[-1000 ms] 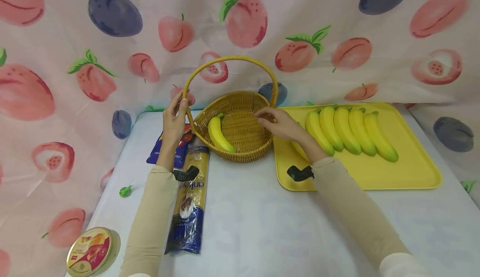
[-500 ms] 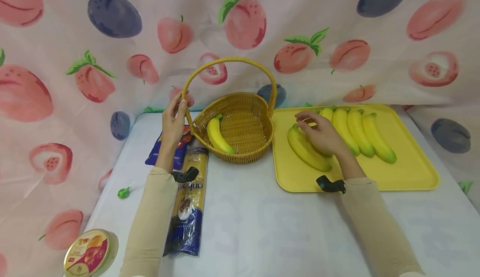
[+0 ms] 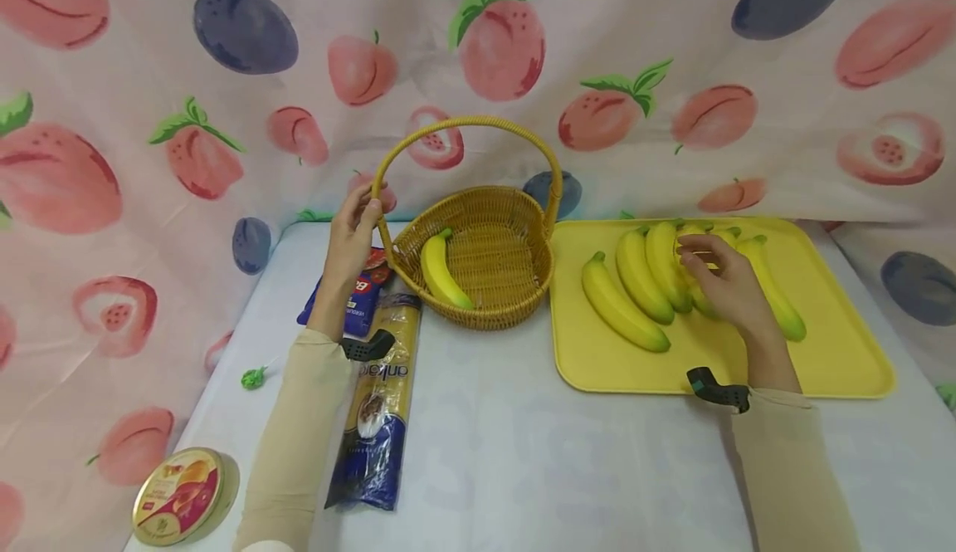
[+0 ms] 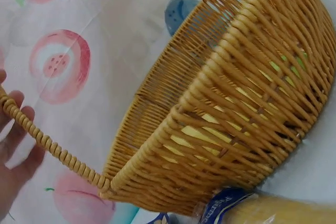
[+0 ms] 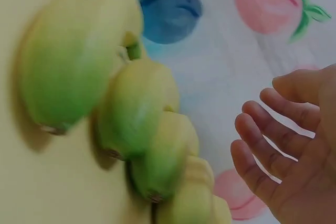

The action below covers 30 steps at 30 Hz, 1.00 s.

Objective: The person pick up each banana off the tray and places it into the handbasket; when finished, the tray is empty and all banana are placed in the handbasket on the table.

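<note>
A yellow wicker basket (image 3: pixel 489 315) with a tall arched handle (image 3: pixel 466 120) stands mid-table at the back, with one banana (image 3: pixel 442 274) inside against its left wall. My left hand (image 3: pixel 351 232) holds the handle low on its left side; in the left wrist view, the fingertips and thumb (image 4: pixel 31 161) meet the thin wound cane. To the right, a yellow tray (image 3: pixel 844 353) carries a row of several bananas, the nearest banana (image 3: pixel 623 307) set slightly apart. Over the row's right part hovers my right hand (image 3: pixel 728 286), fingers loosely bent and holding nothing, partly hiding the bananas beneath.
Left of the basket lie a blue pouch (image 3: pixel 358 307) and a long pasta packet (image 3: pixel 381 403) under my left forearm. A green-wrapped lollipop (image 3: pixel 254 378) and a round tin (image 3: pixel 179 498) lie farther left. Fruit-print cloth (image 3: pixel 568 46) hangs behind.
My right hand has moved right, away from the basket and across the bananas on the tray. The left hand stays at the handle, and the basket has not moved.
</note>
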{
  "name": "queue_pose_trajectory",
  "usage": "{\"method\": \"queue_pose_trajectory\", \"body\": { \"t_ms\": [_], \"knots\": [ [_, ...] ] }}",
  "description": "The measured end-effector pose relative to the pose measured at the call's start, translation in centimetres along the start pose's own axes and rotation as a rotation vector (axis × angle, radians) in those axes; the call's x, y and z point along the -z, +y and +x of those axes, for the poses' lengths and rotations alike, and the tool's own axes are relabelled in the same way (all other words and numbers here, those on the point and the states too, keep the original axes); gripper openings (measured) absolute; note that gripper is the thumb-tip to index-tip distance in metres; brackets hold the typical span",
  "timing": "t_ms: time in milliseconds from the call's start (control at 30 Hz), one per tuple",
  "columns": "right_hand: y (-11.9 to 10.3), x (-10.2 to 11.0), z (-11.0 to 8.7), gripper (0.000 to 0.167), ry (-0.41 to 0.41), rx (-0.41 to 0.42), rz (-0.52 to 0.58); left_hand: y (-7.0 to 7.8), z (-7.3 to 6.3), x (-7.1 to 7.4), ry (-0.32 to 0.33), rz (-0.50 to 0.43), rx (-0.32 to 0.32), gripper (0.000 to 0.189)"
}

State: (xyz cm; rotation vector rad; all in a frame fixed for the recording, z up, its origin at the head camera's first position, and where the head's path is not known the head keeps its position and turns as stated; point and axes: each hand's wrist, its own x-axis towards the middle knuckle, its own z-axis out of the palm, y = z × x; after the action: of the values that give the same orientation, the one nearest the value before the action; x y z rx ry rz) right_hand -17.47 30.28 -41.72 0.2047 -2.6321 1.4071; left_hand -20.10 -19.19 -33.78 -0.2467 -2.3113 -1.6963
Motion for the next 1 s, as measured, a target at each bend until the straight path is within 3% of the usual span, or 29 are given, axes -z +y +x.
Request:
{"method": "queue_pose_trajectory", "body": {
  "t_ms": [133,267,433,667,767,1000],
  "knots": [
    [0.8,1.3,-0.4,0.039,0.057,-0.015,-0.041,-0.1,0.5,-0.2,0.016,-0.078,-0.04,0.033],
    [1.6,2.7,-0.9,0.039,0.124,-0.042,-0.076,-0.8,1.0,-0.9,0.048,-0.218,-0.142,0.028],
    [2.9,4.3,-1.5,0.044,0.191,-0.126,-0.131,-1.7,1.3,-1.5,0.065,-0.307,-0.236,0.027],
    [4.9,5.7,-2.2,0.046,0.253,-0.226,-0.172,-1.9,1.3,-1.8,0.077,-0.306,-0.23,0.026],
    [5.6,5.7,-2.2,0.05,0.223,-0.263,-0.182,-1.9,1.3,-1.7,0.087,-0.299,-0.216,0.027],
    [6.5,5.8,-2.0,0.063,0.058,-0.346,-0.192,-1.8,1.1,-1.7,0.113,-0.289,-0.213,0.029]
  ]
}}
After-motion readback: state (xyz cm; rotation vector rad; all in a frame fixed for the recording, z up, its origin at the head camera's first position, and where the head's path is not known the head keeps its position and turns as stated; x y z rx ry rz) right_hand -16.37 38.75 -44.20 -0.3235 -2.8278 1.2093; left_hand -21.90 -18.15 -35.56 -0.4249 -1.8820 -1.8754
